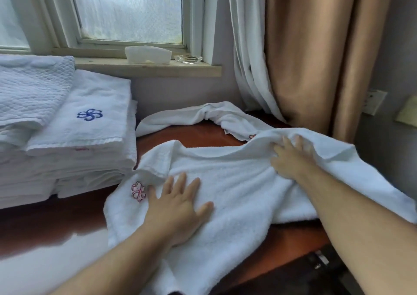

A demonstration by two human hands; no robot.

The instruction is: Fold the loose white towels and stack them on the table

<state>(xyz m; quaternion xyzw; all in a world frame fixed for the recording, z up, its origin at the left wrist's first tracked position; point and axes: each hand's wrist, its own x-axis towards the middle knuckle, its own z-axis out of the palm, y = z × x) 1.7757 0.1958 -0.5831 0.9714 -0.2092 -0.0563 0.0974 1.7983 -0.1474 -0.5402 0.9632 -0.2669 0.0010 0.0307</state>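
Observation:
A loose white towel [237, 186] with a pink flower emblem lies spread and rumpled across the dark red table [194, 134]. My left hand [178, 202] presses flat on its near left part, fingers straight, beside the emblem. Farther right, my right hand [291, 157] rests on the towel, its fingertips tucked under a raised fold. A second loose white towel [203, 114] lies crumpled at the back of the table. At the left stands a stack of folded white towels [76, 141], the top one marked with a blue flower.
A quilted white cloth [29, 91] lies over the stack's far left. On the windowsill sit a white tissue pack [147, 54] and a glass ashtray [188, 59]. White and tan curtains [300, 53] hang at the right. A wall socket [374, 102] is far right.

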